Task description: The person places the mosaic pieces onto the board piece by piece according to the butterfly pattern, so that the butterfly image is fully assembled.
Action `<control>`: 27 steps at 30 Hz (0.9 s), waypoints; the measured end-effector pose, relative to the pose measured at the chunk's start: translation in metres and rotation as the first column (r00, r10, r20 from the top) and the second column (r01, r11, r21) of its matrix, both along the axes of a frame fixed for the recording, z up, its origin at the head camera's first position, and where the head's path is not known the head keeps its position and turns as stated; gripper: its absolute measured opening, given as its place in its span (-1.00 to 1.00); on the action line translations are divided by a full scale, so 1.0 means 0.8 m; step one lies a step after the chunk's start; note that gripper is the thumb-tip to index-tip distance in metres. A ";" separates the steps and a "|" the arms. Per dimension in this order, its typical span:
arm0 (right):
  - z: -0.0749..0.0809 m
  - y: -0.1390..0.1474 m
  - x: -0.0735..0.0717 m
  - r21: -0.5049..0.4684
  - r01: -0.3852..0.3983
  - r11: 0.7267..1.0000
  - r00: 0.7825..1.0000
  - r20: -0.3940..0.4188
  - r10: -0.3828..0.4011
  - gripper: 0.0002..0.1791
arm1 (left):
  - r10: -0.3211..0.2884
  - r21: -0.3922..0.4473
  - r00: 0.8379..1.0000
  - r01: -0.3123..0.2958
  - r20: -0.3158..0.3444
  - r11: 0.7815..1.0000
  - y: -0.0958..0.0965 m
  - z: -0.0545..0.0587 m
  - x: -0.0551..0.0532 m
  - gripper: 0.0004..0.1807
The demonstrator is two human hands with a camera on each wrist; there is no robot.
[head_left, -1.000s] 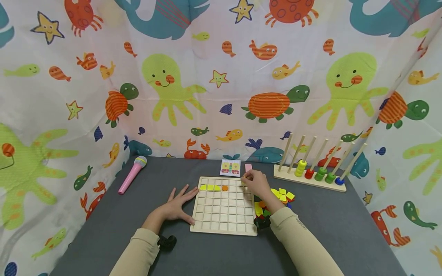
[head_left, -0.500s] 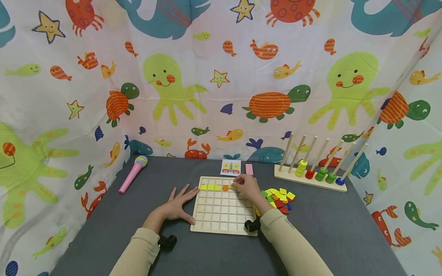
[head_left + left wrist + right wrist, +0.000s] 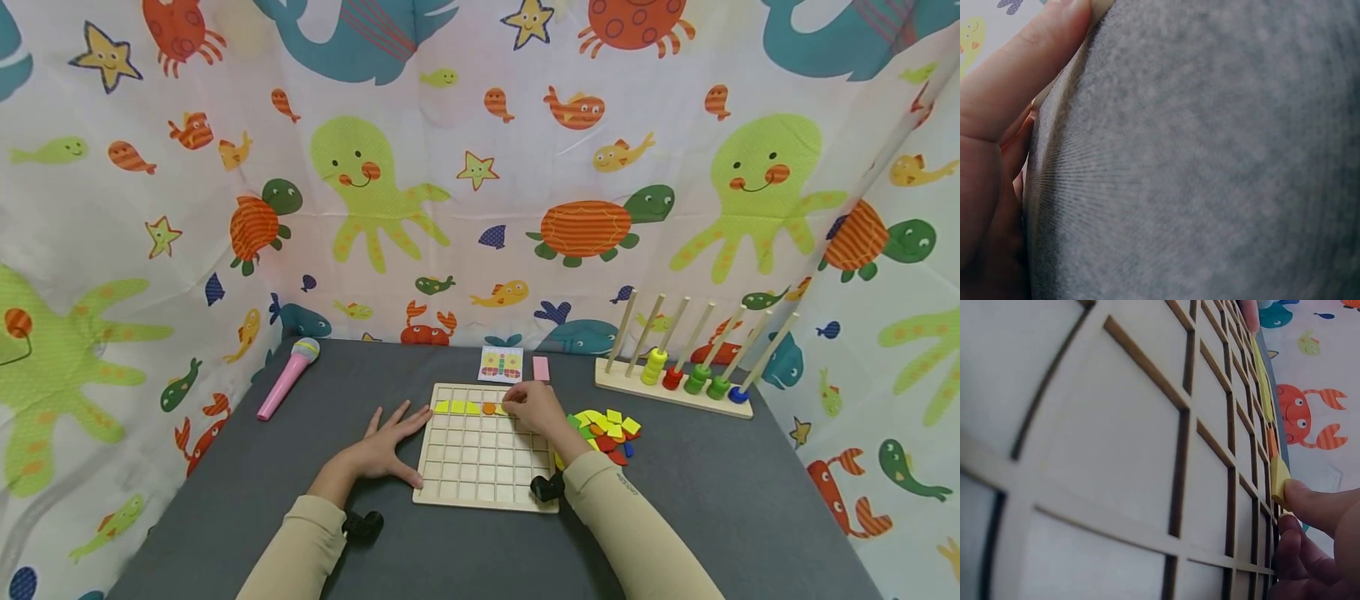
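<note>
A wooden grid board (image 3: 480, 454) lies on the dark table. In its second row from the top sit three yellow square tiles (image 3: 457, 407) and, to their right, an orange round tile (image 3: 489, 409). My right hand (image 3: 536, 407) pinches a yellow tile (image 3: 1279, 479) between thumb and fingers, at the cell beside the orange one. In the right wrist view that tile is slightly tilted over the grid. My left hand (image 3: 384, 450) rests with spread fingers at the board's left edge, thumb (image 3: 1029, 69) and fingertips touching the rim.
Loose coloured tiles (image 3: 611, 433) lie in a pile right of the board, partly behind the right arm. Behind the board are a pattern card (image 3: 501, 364) and a pink block (image 3: 541, 368). A peg stand with rings (image 3: 672, 387) stands back right, a pink toy microphone (image 3: 288, 379) back left.
My right hand has moved left along the row with the yellow tile, from the board's right side to the cell beside the orange tile. The left hand has stayed in place.
</note>
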State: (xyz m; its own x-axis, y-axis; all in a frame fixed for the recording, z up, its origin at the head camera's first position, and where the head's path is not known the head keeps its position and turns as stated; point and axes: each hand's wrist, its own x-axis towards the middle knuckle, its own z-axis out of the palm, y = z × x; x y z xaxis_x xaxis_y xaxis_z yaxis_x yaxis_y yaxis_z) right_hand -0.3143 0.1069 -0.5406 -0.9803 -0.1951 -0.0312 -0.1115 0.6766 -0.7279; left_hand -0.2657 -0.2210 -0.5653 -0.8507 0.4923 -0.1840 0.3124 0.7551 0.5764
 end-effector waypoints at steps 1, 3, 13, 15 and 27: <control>0.001 -0.001 -0.001 0.015 -0.011 1.000 1.000 -0.007 0.011 -0.93 | -0.002 0.001 1.000 0.002 -0.002 1.000 0.000 0.000 0.000 0.39; 0.002 -0.003 -0.001 0.041 -0.025 0.999 1.000 -0.013 0.026 -0.92 | -0.006 -0.003 1.000 0.006 -0.001 1.000 -0.001 0.000 0.000 0.40; -0.003 -0.003 -0.005 0.105 -0.057 0.993 0.998 -0.032 0.061 -0.89 | -0.003 -0.008 1.000 0.003 -0.006 1.000 0.000 0.005 0.003 0.37; -0.003 -0.001 -0.005 0.108 -0.058 0.992 0.998 -0.024 0.061 -0.90 | -0.001 -0.006 1.000 0.001 -0.008 1.000 0.001 0.005 0.002 0.37; 0.004 0.001 -0.004 0.110 -0.106 0.988 0.994 -0.009 0.107 -0.90 | -0.011 0.028 1.000 0.011 -0.013 1.000 -0.001 -0.001 0.001 0.41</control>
State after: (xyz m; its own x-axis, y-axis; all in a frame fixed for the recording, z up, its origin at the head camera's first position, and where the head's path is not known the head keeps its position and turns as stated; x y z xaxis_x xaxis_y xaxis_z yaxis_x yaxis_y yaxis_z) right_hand -0.3177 0.1079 -0.5373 -0.9546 -0.2947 -0.0433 -0.1976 0.7354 -0.6482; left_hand -0.2645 -0.2221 -0.5662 -0.8476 0.5064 -0.1588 0.3282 0.7352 0.5931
